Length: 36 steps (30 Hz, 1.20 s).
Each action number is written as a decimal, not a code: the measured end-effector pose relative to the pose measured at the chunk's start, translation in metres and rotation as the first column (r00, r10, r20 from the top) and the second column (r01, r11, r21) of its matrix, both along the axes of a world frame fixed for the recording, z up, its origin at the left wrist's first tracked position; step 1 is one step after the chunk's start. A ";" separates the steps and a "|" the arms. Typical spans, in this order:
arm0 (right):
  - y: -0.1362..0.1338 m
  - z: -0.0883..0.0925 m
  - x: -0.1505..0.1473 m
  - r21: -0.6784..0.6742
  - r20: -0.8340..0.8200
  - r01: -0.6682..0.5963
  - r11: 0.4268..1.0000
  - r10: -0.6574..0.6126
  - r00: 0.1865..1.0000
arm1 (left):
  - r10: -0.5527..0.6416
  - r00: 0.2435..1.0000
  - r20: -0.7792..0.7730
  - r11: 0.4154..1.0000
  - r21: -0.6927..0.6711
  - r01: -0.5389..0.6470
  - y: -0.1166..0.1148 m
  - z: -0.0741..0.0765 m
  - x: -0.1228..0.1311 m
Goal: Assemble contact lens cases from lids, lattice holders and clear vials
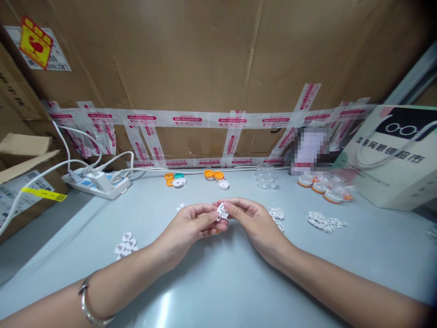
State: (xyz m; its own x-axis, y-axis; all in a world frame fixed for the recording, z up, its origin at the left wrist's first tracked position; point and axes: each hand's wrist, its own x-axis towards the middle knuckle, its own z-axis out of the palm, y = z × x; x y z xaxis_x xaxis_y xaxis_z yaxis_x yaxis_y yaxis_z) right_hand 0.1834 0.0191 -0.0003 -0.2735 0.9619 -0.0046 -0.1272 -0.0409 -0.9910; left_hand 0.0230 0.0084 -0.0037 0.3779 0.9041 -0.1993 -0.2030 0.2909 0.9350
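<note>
**Two hands (pixel 191 225) (pixel 251 218) pinching one white plastic piece (pixel 222 212) at mid-bench**

Nearest of all, on the left wrist: a metal bangle (pixel 87 303).

Further in, over the grey bench (pixel 218 282): both hands closed to a fingertip pinch on the same small white piece, left hand from 9 o'clock, right hand from 3 o'clock, spare fingers curled under. Seemingly held just clear of the surface.

Around the hands:
- At 8 o'clock, apart: a small heap of loose white discs (pixel 125 243).
- At 10 o'clock, near: a few white scraps (pixel 180 207).
- At 3 o'clock, just beside the right hand: more white lattice pieces (pixel 277 214).
- Further out at 3 o'clock: a larger spread of the same (pixel 324 222).

Probably only part-way along. Little set aside so far, to judge by that one small heap of discs. Plenty of lattice pieces not yet in hand.

Towards the back edge:
- At 11 o'clock: orange, teal and white caps (pixel 175 179).
- At 12 o'clock: two orange caps and a white one (pixel 215 175).
- At 1 o'clock: clear cups (pixel 266 176).
- At 2 o'clock: orange-based clear pieces (pixel 322 186).

Far out at 10 o'clock: a white power strip (pixel 97 182) with plugs and cables. Far out at 2 o'clock: a printed paper bag (pixel 392 159). Behind everything: a taped cardboard wall (pixel 218 68).
</note>
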 end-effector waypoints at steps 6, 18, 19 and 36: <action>-0.001 -0.007 -0.005 -0.162 -0.180 0.011 0.987 -0.040 0.983 | 0.116 0.973 -0.198 0.972 0.224 -0.070 0.001 0.002 0.003; -0.005 -0.005 -0.010 -0.233 -0.257 0.113 0.966 -0.173 0.951 | 0.620 0.509 -0.597 0.422 0.801 0.424 0.004 0.007 0.000; -0.005 -0.005 -0.010 -0.223 -0.256 0.107 0.969 -0.164 0.953 | 0.630 0.493 -0.600 0.409 0.796 0.446 0.004 0.008 0.001; -0.004 0.008 -0.001 -0.228 -0.406 -0.108 0.968 0.007 0.914 | 0.487 0.753 -0.442 0.430 0.872 0.233 0.000 0.025 -0.006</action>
